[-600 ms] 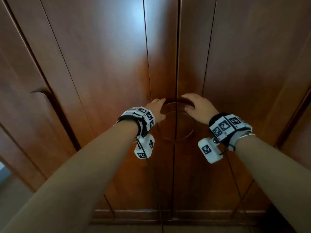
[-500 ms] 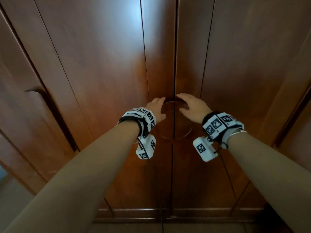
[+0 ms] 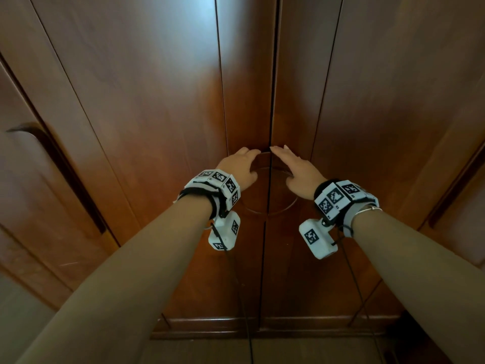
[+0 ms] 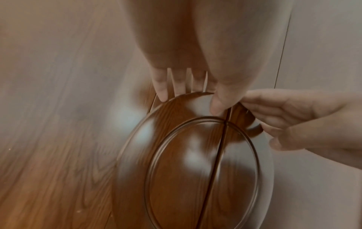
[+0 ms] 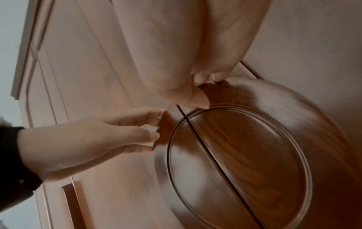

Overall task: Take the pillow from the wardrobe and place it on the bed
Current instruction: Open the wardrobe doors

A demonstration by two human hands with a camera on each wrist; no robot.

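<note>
Squarely in the middle of the frame stands the wardrobe (image 3: 162, 106), its two glossy reddish-brown wooden doors shut, with a dark vertical seam (image 3: 273, 74) between them. Straight grooves run down each panel, and wood grain shows through the polish. A round carved handle (image 3: 270, 203), ringed by a raised moulding, is split in half by the seam. The left hand (image 3: 240, 166) rests at the upper left rim of the handle; its fingers (image 4: 162, 86) lie nearly straight and slightly apart, tips on the rim. The right hand (image 3: 296, 172) sits at the upper right rim, fingers (image 4: 260, 102) curled loosely over the edge, gripping nothing that can be made out. Both wrists carry white blocks (image 3: 217, 185) printed with black square patterns. The pillow is not visible; the bed is out of view too.
</note>
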